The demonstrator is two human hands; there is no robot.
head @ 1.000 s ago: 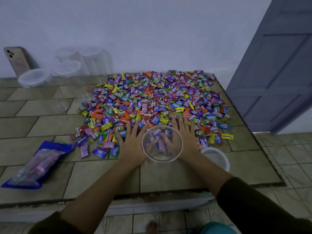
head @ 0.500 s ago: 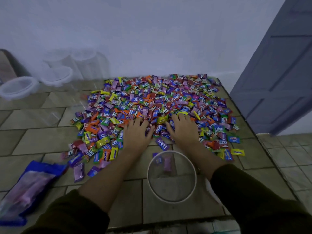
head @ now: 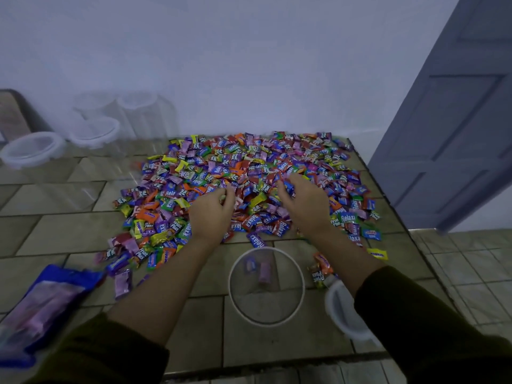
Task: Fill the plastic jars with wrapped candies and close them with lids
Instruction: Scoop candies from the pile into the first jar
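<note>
Left hand [head: 212, 214] and right hand [head: 306, 206] grip candies [head: 249, 167] beyond jar [head: 263, 304]

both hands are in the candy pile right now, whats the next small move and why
Probably lift both hands with their scoops and bring them back over the clear plastic jar to drop them in. The left hand and right hand each have fingers curled round wrapped candies from the pile, and the open jar on the near side of it holds only about two.

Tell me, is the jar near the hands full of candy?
Nearly empty. The jar has no lid on, and only two candies lie at its bottom.
</note>
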